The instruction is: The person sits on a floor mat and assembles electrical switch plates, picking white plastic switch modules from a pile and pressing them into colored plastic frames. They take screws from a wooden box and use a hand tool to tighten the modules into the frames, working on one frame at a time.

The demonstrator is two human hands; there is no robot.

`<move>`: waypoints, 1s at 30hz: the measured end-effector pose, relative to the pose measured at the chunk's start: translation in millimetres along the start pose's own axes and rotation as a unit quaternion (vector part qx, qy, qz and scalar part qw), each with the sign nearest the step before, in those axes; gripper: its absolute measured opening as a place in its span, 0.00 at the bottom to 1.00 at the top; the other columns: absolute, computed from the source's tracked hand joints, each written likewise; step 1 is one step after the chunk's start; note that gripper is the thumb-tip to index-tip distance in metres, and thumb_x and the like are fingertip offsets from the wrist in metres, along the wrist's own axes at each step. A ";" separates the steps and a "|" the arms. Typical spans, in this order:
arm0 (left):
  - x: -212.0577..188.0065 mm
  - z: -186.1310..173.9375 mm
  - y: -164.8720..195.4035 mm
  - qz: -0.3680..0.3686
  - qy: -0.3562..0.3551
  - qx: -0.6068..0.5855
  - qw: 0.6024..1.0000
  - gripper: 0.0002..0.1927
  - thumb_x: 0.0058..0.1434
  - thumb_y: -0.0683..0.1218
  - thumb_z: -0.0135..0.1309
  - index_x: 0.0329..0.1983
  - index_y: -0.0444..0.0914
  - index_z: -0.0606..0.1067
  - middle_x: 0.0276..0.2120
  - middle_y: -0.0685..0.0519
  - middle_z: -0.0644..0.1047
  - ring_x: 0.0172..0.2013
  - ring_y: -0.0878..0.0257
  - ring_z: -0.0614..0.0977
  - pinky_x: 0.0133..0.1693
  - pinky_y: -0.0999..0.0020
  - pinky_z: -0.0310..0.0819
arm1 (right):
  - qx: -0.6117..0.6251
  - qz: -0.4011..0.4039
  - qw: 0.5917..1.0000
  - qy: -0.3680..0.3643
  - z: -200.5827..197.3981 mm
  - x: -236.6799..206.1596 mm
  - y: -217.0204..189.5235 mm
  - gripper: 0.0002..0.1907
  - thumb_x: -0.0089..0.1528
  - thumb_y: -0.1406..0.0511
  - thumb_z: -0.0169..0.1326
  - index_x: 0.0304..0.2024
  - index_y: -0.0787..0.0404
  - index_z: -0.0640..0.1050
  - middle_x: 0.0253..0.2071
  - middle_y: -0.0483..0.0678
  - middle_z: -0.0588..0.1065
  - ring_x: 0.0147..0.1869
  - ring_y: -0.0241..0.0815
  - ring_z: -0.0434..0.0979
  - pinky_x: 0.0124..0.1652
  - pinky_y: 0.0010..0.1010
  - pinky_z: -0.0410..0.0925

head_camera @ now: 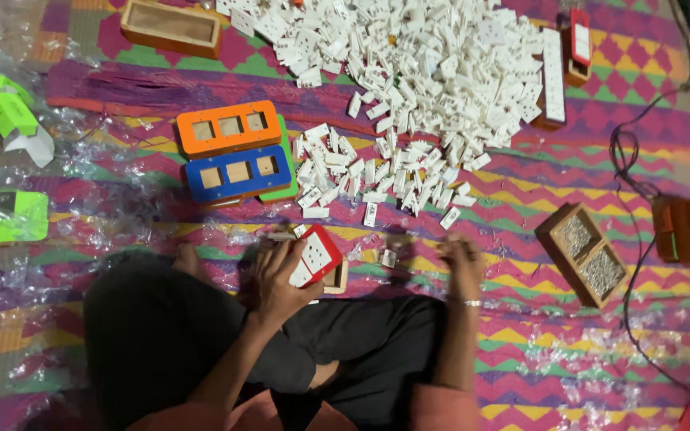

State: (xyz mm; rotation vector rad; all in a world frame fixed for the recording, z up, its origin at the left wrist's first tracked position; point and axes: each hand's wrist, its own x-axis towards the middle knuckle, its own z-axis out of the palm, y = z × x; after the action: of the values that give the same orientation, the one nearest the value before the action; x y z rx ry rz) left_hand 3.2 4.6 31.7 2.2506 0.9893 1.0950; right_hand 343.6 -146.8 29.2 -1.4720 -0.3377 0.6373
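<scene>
My left hand point(277, 275) grips a small wooden box with a red frame and a white socket plate point(317, 255), tilted just above the mat in front of my lap. My right hand point(461, 259), a bracelet on its wrist, rests low on the mat with the fingers curled down; what they hold is hidden. A loose white part point(389, 258) lies between the hands. A spread row of small white switch parts point(377, 179) lies just beyond both hands.
A large heap of white parts point(433, 72) fills the far middle. Orange point(229, 128) and blue point(237, 172) boxes sit at the left. A wooden two-compartment tray of screws point(588, 255) is at the right, beside a black cable point(624, 160). Green packaging point(5, 215) lies on crumpled plastic wrap.
</scene>
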 end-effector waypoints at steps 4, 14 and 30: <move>-4.9 4.9 -9.0 -0.029 0.007 -0.121 0.992 0.35 0.52 0.54 0.61 0.62 0.34 0.73 0.50 0.42 0.77 0.50 0.45 0.78 0.54 0.52 0.71 | -0.139 -0.012 0.985 0.100 -59.0 37.3 -23.0 0.08 0.67 0.65 0.57 0.45 0.63 0.78 0.36 0.45 0.78 0.37 0.35 0.77 0.38 0.30 0.70; -15.1 16.7 -44.9 -0.483 -0.062 -0.672 0.558 0.32 0.62 0.60 0.47 0.60 0.32 0.73 0.42 0.44 0.81 0.36 0.54 0.84 0.38 0.60 0.80 | -0.540 -0.026 0.831 0.129 -105.8 32.7 -12.0 0.12 0.58 0.63 0.65 0.41 0.63 0.85 0.36 0.57 0.82 0.39 0.49 0.84 0.43 0.37 0.74; -22.1 22.6 -46.0 -0.448 -0.116 -0.683 0.565 0.20 0.68 0.44 0.50 0.63 0.39 0.69 0.43 0.39 0.77 0.36 0.50 0.83 0.36 0.53 0.80 | -0.626 -0.020 0.776 0.075 -80.0 44.6 -31.4 0.13 0.56 0.61 0.59 0.29 0.67 0.82 0.29 0.66 0.76 0.34 0.64 0.80 0.39 0.50 0.73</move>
State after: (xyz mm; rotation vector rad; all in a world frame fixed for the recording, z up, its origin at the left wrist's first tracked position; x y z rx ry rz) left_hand -6.7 15.5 -22.1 0.3998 0.5591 0.5673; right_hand 431.2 -184.8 45.1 -2.7649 -0.7423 0.1825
